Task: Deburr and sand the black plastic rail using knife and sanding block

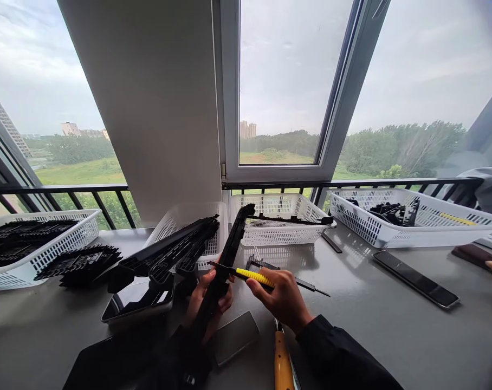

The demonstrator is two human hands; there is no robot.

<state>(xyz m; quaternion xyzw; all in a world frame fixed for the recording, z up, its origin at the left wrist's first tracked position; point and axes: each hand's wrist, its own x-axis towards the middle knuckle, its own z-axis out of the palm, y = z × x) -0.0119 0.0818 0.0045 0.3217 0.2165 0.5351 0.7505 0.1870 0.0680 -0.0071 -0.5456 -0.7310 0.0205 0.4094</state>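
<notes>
A long black plastic strip (225, 260) slants from near centre toward the far baskets, its lower part clasped in the left hand (207, 303). The right hand (282, 298) pinches a yellow-handled tool (252, 276), tip touching the strip. A stack of black parts (168, 252) lies left; a white basket (280, 219) stands behind; a phone (416, 279) lies right.

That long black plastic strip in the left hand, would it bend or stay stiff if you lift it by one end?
The long black plastic strip probably stays fairly stiff: the left hand grips only its lower part, yet it rises straight. It looks slim and light. Being thin, it may flex or snap if forced.
</notes>
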